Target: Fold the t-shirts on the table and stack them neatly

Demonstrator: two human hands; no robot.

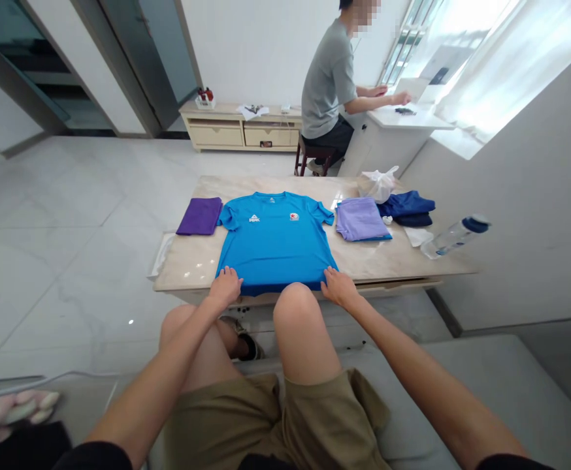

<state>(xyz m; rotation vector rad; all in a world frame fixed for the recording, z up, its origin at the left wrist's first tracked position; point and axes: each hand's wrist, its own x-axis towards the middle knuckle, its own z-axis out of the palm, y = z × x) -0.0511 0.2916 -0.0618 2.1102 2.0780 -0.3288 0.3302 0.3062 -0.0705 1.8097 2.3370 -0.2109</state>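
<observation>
Left hand (225, 287): spread flat on the blue T-shirt (276, 245) hem
Right hand (339, 288): spread flat on the same hem
Shirt: lying flat on the marble table (187, 261)

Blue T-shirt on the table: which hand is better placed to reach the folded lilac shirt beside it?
Probably the right hand. It rests on the hem of the blue T-shirt on the side nearest the folded lilac shirt, while the left hand sits at the opposite side, with the T-shirt between.
</observation>
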